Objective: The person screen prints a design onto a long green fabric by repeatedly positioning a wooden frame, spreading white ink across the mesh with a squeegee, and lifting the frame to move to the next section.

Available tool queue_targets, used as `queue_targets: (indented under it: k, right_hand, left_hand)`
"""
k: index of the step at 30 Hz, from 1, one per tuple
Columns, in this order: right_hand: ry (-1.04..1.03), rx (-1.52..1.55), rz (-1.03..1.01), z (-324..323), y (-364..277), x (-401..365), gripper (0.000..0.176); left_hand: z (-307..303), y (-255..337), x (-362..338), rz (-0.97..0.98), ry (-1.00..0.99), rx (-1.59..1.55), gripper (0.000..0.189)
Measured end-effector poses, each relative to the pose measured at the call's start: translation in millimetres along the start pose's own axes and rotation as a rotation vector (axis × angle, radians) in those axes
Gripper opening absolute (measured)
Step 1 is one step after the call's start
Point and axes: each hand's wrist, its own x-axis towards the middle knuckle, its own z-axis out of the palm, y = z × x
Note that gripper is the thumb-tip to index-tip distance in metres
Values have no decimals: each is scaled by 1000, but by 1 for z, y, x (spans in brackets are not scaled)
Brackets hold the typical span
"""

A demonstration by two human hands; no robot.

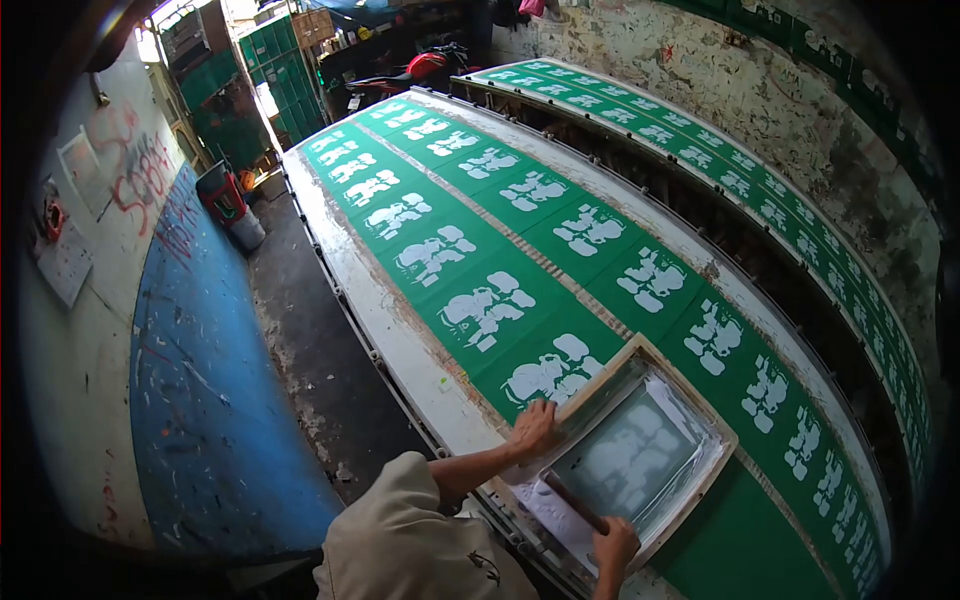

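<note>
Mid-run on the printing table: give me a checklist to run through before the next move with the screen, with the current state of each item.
1. Left hand on the near-left edge of the screen frame: ok.
2. Right hand closed on the squeegee: ok.
3. Squeegee inside the frame, at its near end: ok.
4. White ink visible on the mesh: ok; whether there is enough, cannot tell.
5. Frame lined up with the green fabric beneath it: cannot tell.
6. Green panel to the frame's right unprinted: ok.
</note>
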Motion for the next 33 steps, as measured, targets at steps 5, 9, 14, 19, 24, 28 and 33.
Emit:
queue_targets:
  k: [5, 9, 14, 19, 24, 28, 33]
  right_hand:
    - [136, -246, -62, 30, -3, -50, 26]
    - [420, -193, -17, 63, 67, 66, 17]
    - [362, -144, 100, 15, 104, 204, 29]
    - [412, 209, 387, -40, 70, 75, 31]
    - [593, 411, 305, -63, 86, -50, 38]
    - [507, 267, 352, -91, 124, -152, 38]
    - [383, 99, 369, -129, 171, -201, 38]
  left_hand:
    - [17, -35, 30, -62, -82, 298, 36]
    - [14, -25, 23, -152, -140, -144, 39]
    - [1, -11, 33, -265, -154, -282, 48]
    - [27, -26, 31, -74, -122, -180, 44]
    - [132, 37, 1, -63, -43, -201, 41]
    - [209, 121, -44, -30, -69, -252, 40]
    - [206, 159, -83, -68, -91, -200, 41]
